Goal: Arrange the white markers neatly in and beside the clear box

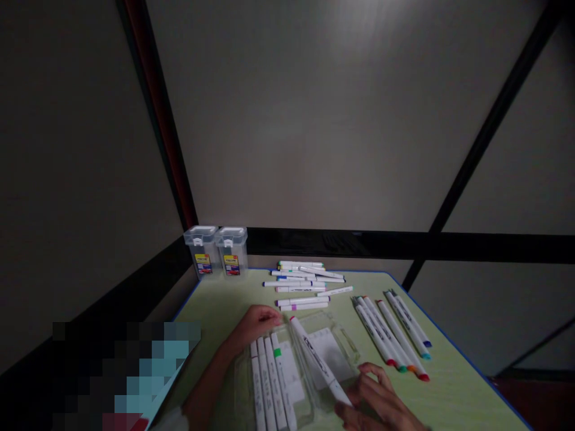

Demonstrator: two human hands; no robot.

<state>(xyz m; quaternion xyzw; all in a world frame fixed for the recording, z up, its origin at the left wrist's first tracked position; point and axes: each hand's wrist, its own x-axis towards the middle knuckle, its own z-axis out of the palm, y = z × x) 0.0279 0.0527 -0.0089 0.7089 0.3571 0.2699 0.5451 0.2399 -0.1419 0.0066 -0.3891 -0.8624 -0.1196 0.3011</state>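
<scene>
My left hand (pixel 254 326) rests on the far left corner of a clear plastic marker case (pixel 330 350) lying open on the green table, fingers curled over its edge. Three white markers (pixel 269 383) lie side by side in the case's left half. My right hand (pixel 375 401) pinches the near end of one white marker (pixel 314 356), which slants across the case toward the far left.
A loose pile of white markers (pixel 305 284) lies behind the case. Several markers with coloured caps (pixel 395 335) lie in a row at the right. Two closed clear boxes (pixel 218 251) stand at the far left corner. The table's blue edge (pixel 453 347) runs along the right.
</scene>
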